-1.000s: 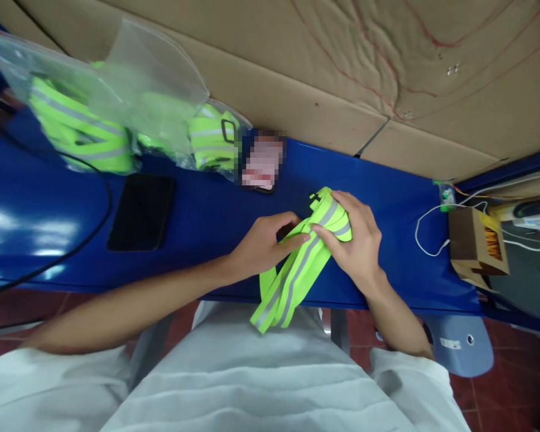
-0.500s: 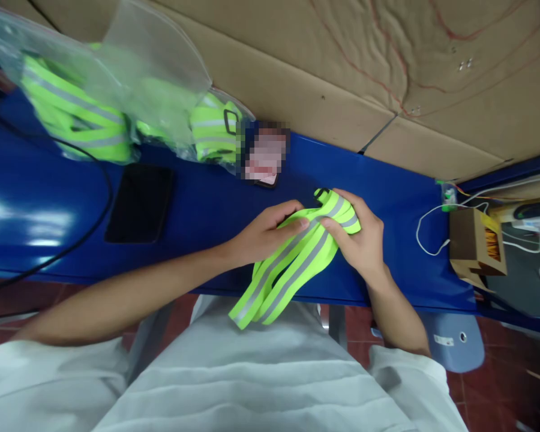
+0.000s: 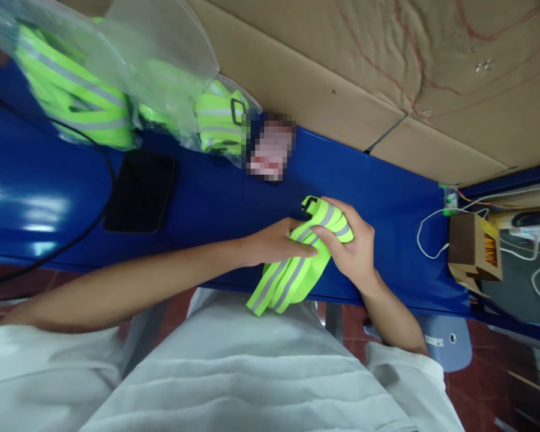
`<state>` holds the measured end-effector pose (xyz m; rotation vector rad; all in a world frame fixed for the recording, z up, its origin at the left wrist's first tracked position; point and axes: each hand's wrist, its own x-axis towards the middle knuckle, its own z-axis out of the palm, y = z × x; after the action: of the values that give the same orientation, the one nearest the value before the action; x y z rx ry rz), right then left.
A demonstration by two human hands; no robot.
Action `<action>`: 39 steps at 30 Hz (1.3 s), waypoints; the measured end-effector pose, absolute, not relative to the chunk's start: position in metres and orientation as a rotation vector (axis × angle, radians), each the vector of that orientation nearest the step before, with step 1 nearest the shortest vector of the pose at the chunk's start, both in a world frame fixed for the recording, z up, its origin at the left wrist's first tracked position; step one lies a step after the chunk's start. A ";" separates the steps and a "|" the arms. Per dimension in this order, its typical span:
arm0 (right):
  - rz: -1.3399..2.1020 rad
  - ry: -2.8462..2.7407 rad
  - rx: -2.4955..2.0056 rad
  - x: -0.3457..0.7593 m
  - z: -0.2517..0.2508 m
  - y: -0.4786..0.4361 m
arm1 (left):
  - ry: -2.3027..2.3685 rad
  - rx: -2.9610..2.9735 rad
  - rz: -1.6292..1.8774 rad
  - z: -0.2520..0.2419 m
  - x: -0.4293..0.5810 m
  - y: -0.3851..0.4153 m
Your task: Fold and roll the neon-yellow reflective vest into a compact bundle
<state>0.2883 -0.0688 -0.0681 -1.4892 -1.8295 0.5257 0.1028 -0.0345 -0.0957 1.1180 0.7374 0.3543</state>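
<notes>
Between my two hands is a fluorescent yellow-green reflective strap (image 3: 292,273) with grey stripes, gathered into several folded layers. My right hand (image 3: 353,243) grips the folded upper end, its thumb pressed on top. Lower on the left side, my left hand (image 3: 281,243) is closed round the layers, fingers partly hidden behind them. A black buckle (image 3: 309,204) sticks out at the top of the bundle. The looped lower ends hang over the table's front edge toward my lap.
Clear plastic bags (image 3: 162,90) of similar straps lie at the back left of the blue table (image 3: 216,192). A black tablet-like slab (image 3: 140,191), a blurred-out phone-like item (image 3: 272,148) and a black cable (image 3: 110,174) lie nearby. To the right are a small cardboard box (image 3: 465,246) and white cords (image 3: 423,231).
My left hand has slid further along the strap toward my right hand. The hanging ends have drawn up and right, and the buckle end has turned a little to the left.
</notes>
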 end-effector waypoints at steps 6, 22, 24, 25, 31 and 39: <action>0.582 -1.777 -1.459 0.281 -0.068 -0.068 | 0.525 0.875 0.353 -0.103 0.113 -0.050; 1.777 -0.880 -1.364 0.309 -0.069 -0.052 | 0.209 1.411 0.083 -0.096 0.089 -0.023; 1.920 -0.829 -1.350 0.301 -0.079 -0.051 | 0.218 1.427 0.100 -0.095 0.090 -0.028; 1.950 -0.831 -1.342 0.298 -0.083 -0.051 | 0.222 1.433 0.111 -0.095 0.091 -0.030; 1.486 -1.206 -1.315 0.292 -0.083 -0.054 | 0.191 1.381 0.053 -0.100 0.092 -0.028; 1.052 -2.060 -1.244 0.301 -0.065 -0.062 | 0.197 1.404 0.141 -0.095 0.087 -0.023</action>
<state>0.3006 -0.0625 -0.0652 -1.2442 -2.0603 1.0518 0.0869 -0.0232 -0.0951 1.4044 0.1974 0.1413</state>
